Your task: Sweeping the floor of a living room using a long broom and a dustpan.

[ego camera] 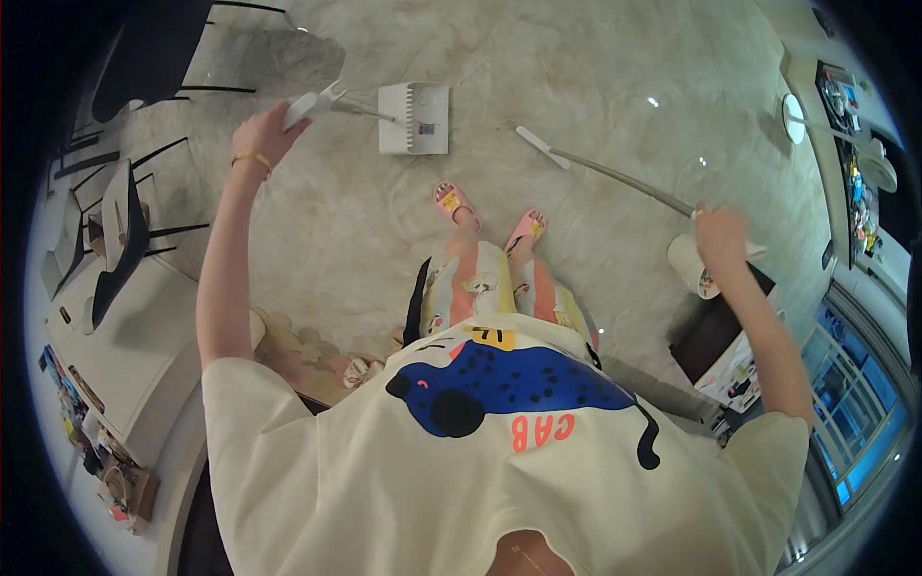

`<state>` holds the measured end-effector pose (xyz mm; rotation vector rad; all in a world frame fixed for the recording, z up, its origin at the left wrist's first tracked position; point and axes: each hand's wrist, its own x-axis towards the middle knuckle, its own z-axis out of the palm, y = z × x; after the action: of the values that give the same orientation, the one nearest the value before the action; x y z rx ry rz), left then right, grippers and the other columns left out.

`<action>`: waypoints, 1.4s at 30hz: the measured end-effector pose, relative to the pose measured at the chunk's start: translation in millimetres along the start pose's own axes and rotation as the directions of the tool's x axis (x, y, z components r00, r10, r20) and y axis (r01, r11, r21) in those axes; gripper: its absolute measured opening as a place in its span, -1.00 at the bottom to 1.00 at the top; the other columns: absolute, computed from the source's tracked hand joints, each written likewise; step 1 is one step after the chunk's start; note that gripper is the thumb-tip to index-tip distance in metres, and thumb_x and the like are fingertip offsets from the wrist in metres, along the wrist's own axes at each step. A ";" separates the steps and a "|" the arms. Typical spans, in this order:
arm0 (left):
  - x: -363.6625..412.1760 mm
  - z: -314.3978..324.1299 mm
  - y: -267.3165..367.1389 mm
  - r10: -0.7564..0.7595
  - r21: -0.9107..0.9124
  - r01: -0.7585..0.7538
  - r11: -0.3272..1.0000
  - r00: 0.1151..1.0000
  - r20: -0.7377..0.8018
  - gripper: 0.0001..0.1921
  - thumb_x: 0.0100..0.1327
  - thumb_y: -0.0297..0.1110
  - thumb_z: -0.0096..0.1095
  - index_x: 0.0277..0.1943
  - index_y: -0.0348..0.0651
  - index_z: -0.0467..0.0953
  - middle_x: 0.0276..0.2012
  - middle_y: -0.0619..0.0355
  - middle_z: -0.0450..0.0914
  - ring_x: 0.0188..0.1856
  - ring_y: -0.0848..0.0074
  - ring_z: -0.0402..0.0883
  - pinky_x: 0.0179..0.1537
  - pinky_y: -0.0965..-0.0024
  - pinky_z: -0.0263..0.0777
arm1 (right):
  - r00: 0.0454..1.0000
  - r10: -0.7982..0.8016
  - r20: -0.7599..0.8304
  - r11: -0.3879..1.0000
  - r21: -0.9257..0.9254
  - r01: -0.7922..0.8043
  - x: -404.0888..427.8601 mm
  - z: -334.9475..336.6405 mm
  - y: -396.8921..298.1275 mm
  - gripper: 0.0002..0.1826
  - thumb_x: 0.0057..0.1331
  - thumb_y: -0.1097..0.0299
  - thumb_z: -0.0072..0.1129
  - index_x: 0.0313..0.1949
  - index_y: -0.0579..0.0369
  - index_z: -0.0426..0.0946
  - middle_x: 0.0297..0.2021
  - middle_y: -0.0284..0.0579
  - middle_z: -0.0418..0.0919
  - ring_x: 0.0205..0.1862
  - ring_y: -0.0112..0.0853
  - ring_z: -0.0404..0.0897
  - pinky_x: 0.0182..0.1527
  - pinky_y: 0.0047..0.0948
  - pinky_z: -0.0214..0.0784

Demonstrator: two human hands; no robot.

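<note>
My left hand (266, 137) is closed around the white upper end of a long handle, whose metal pole runs down to a white dustpan (431, 119). The pan stands on the floor ahead of my feet and has a row of teeth across it. On the other side my right hand (720, 234), a little blurred, grips the metal pole of a broom (627, 173). The broom's narrow white head (542, 147) rests on the floor to the right of the dustpan, apart from it. Any small litter near the broom head is too faint to tell.
Chairs with thin black legs (130, 223) and a dark table (148, 57) stand at the left. A white cylindrical bin (691, 266) and a dark-topped cabinet (720, 324) are at the right, below my right hand. A standing fan (794, 119) is farther right. My feet wear pink slippers (455, 201).
</note>
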<state>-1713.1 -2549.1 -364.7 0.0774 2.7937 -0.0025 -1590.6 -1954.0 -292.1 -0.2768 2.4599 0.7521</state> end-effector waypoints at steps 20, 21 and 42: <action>-45.0 38.6 12.8 -0.276 0.040 0.279 0.960 0.959 -0.071 -0.55 0.07 0.21 0.04 -0.38 -0.05 0.43 -0.55 -0.02 0.55 -0.45 0.04 0.54 -0.45 0.08 0.40 | 0.728 0.061 0.683 -0.252 0.716 -0.651 -72.7 176.4 -64.9 -0.34 0.21 0.25 -0.04 0.28 0.00 0.00 -0.66 -0.27 0.28 -0.74 -0.51 0.26 -0.71 -0.47 0.13; -44.0 46.7 10.0 -0.301 0.049 0.303 0.952 0.952 -0.046 -0.54 0.07 0.23 0.03 -0.38 -0.04 0.43 -0.54 -0.03 0.56 -0.44 0.05 0.55 -0.44 0.08 0.40 | 0.696 0.068 0.715 -0.284 0.683 -0.673 -42.4 166.0 -75.4 -0.35 0.20 0.28 -0.06 0.28 0.00 0.02 -0.66 -0.26 0.29 -0.74 -0.49 0.27 -0.72 -0.46 0.14; -40.1 120.2 -22.5 -0.363 -0.036 0.368 0.929 0.926 0.100 -0.60 0.14 0.11 0.02 -0.27 -0.09 0.38 -0.50 -0.07 0.56 -0.40 0.00 0.53 -0.40 0.04 0.38 | 0.884 -0.290 0.367 0.229 0.923 -0.309 82.9 17.0 -223.5 -0.33 0.06 0.35 -0.07 0.19 0.29 0.07 0.04 0.34 0.28 0.05 0.07 0.34 0.06 -0.18 0.20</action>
<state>-1635.9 -2575.0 -464.4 -0.4480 2.6707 -0.0210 -1575.5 -2131.1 -451.9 0.4050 1.9230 -0.8095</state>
